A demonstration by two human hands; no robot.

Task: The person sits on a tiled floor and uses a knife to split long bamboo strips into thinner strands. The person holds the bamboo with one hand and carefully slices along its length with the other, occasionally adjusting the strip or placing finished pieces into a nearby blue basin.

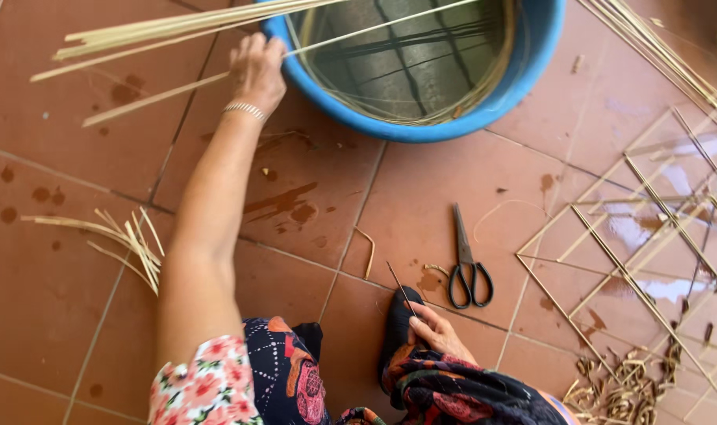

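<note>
A blue basin [421, 118] of water stands on the wet tiled floor [59, 299], with thin strips coiled inside it. Black scissors [467, 264] lie shut on the tiles between the basin and the person's knees, a short curved offcut [368, 250] just left of them. A loose bunch of pale strips [130, 240] lies to the left of the outstretched arm, and an open lattice of woven strips [650, 228] spreads over the floor at the right, with curled scraps [626, 386] near its lower edge. The left hand [257, 71] reaches to the basin's rim, fingers closed on a long pale strip [161, 94] that runs from the water out over the floor; more long strips [177, 27] lie just above it. The right hand [441, 330] rests at the knee, fingers pinched on a thin dark sliver [399, 285] pointing up.
</note>
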